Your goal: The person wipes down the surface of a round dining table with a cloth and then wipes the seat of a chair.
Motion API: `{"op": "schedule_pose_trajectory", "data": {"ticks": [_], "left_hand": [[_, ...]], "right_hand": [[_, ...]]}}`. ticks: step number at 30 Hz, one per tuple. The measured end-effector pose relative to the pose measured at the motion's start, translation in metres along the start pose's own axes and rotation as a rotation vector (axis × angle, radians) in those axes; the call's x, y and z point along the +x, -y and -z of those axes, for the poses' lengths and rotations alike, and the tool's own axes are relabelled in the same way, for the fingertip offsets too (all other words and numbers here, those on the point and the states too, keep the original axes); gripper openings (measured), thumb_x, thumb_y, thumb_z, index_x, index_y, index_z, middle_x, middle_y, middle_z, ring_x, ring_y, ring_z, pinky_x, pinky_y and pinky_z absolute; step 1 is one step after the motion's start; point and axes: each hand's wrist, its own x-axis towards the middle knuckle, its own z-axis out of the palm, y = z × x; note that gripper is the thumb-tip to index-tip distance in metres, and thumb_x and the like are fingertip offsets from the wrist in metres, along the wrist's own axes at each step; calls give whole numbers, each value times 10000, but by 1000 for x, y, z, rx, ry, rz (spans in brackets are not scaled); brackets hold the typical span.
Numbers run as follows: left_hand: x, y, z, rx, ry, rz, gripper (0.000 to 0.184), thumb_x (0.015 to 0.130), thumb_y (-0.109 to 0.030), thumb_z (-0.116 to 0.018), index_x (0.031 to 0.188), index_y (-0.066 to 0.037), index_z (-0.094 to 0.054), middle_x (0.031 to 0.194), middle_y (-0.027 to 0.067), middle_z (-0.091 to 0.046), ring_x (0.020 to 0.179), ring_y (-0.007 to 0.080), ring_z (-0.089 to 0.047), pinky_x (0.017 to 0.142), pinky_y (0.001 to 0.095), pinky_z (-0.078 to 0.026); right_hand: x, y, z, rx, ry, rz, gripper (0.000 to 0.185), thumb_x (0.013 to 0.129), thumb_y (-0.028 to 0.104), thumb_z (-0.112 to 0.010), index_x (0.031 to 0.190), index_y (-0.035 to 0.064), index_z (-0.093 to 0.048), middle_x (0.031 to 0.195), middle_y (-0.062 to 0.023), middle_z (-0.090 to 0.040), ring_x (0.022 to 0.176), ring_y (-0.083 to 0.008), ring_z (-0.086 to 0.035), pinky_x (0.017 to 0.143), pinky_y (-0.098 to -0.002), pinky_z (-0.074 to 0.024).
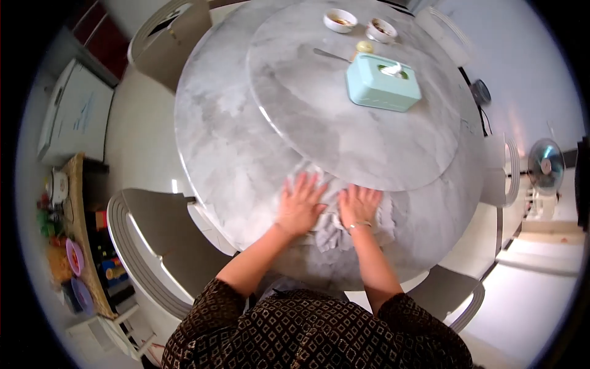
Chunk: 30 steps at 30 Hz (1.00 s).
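Both my hands press down on a crumpled pale grey cloth (332, 237) near the front edge of the round marbled table (215, 147). My left hand (300, 206) lies flat with its fingers spread, on the left part of the cloth. To its right, my right hand (358, 208) rests palm down on the cloth, fingers stretched toward the raised turntable (381, 163). A thin bracelet (359, 226) circles the right wrist. The cloth bunches up between and below the hands, and part of it is hidden under them.
On the turntable stand a mint-green tissue box (378, 89), two white bowls (340, 27) with food remains, a small yellowish-lidded jar (364, 47) and a metal utensil (330, 55). Chairs (172, 240) surround the table. A fan (546, 166) stands at right, a cluttered shelf (80, 215) at left.
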Motion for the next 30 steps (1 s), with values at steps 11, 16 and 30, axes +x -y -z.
{"op": "schedule_pose_trajectory", "data": {"ticks": [11, 16, 30], "left_hand": [[-25, 1, 8, 86, 5, -97, 598, 784, -269, -576, 1326, -94, -393, 1412, 147, -307, 1322, 364, -235, 1056, 564, -128], [6, -34, -18, 115, 93, -244, 605, 808, -273, -522, 1326, -6, -359, 1399, 163, -329, 1323, 367, -231, 1072, 541, -105], [110, -161, -102, 105, 34, -107, 489, 925, -380, -344, 1258, -31, -428, 1223, 203, -513, 1178, 313, -446, 1005, 427, -288]], "right_hand": [[-48, 3, 14, 256, -133, 155, 502, 849, 437, -496, 1305, 239, -435, 1319, -117, -417, 1278, -314, -289, 1041, -564, -152], [-14, -45, 8, 206, -147, 242, 430, 862, 387, -483, 1267, 242, -488, 1276, -2, -480, 1201, -215, -385, 1032, -492, -212], [0, -198, 11, 139, -152, 89, 358, 831, 298, -532, 1177, 205, -538, 1297, -49, -447, 1232, -289, -341, 1037, -536, -176]]}}
